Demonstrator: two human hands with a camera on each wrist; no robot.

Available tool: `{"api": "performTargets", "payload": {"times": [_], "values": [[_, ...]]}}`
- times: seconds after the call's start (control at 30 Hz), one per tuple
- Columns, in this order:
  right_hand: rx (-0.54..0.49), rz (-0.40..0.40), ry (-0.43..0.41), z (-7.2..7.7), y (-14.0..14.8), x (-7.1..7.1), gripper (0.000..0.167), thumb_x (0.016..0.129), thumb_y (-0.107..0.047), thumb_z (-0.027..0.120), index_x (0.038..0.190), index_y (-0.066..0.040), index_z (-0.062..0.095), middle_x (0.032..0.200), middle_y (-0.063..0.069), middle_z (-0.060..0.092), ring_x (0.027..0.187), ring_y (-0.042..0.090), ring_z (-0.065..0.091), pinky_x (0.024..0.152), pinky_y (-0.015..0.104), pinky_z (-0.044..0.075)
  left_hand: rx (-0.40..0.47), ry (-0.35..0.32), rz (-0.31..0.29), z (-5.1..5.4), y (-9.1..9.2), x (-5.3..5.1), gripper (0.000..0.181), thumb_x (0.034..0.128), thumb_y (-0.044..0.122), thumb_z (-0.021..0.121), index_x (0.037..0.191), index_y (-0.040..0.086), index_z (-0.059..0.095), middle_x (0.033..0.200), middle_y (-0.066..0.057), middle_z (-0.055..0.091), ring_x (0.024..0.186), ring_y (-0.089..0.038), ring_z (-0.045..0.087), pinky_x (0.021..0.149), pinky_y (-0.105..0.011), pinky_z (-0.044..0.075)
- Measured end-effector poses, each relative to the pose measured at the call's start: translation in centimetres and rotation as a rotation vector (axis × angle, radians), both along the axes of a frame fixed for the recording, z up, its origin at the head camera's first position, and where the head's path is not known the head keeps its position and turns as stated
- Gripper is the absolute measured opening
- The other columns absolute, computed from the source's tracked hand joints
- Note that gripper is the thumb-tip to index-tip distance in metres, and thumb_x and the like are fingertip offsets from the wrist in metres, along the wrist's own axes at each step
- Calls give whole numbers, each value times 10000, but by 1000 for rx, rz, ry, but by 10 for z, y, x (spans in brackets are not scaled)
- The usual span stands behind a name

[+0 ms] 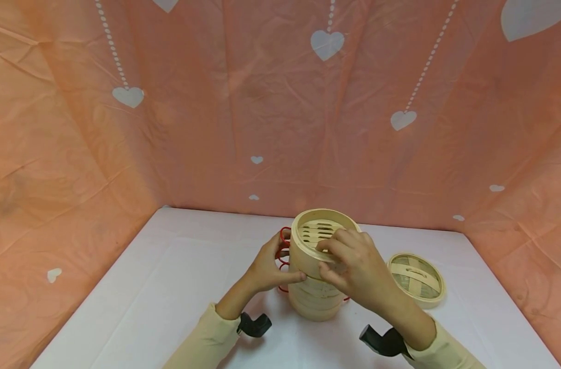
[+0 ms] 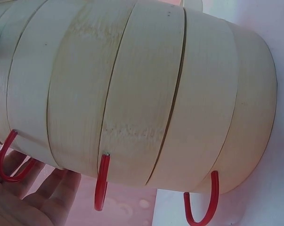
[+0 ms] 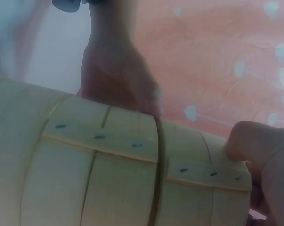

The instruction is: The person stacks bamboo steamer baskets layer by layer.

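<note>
A stack of round bamboo steamer baskets (image 1: pixel 314 302) stands upright on the white table, red wire loops (image 2: pixel 101 183) along its side. On top sits a basket (image 1: pixel 304 259) with a slatted floor, its front rim pinched by my right hand (image 1: pixel 356 266), fingers over the edge and thumb outside. My left hand (image 1: pixel 266 266) holds the stack's left side, its thumb by the seam under the top basket. The left wrist view shows some left fingers (image 2: pixel 57 195) behind the baskets. A dark seam separates the top basket from the one below in the right wrist view.
A round woven bamboo lid (image 1: pixel 442 289) lies on the white table (image 1: pixel 169 277), to the right of the stack and beyond my right forearm. Pink-orange cloth (image 1: pixel 280 118) with pale hearts rises behind the table and at both sides.
</note>
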State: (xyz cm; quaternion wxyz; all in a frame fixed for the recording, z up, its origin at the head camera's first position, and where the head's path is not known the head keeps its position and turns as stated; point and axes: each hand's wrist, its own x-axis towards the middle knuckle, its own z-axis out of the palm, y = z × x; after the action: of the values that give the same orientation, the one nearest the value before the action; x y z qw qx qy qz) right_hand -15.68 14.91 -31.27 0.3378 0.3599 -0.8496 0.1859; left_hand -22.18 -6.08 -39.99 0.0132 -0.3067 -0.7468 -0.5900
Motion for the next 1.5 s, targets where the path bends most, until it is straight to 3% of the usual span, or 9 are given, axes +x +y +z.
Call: {"api": "performTargets", "payload": {"times": [0.43, 1.2, 1.5], "values": [[13, -7, 45, -1, -1, 2, 211, 700, -170, 716, 906, -157, 671, 777, -85, 498, 762, 69, 448, 669, 289, 317, -5, 40, -14, 1, -1, 0, 728, 658, 168, 857, 1273, 162, 468, 1191, -43, 607, 1106, -190, 608, 925, -313, 521], [-6, 3, 25, -2, 0, 1, 196, 691, -154, 714, 886, -158, 687, 804, -89, 564, 843, 106, 524, 734, 345, 375, -12, 49, 21, -3, 0, -1, 767, 642, 155, 869, 1301, 136, 478, 1197, -36, 617, 1116, -166, 590, 928, -312, 516], [-3, -4, 5, 0, 1, 2, 170, 705, -175, 719, 872, -161, 692, 791, -92, 571, 829, 97, 511, 772, 360, 364, -9, 97, 45, -3, 0, 1, 748, 640, 197, 865, 1290, 140, 498, 1175, -24, 618, 1090, -174, 602, 906, -322, 529]]}}
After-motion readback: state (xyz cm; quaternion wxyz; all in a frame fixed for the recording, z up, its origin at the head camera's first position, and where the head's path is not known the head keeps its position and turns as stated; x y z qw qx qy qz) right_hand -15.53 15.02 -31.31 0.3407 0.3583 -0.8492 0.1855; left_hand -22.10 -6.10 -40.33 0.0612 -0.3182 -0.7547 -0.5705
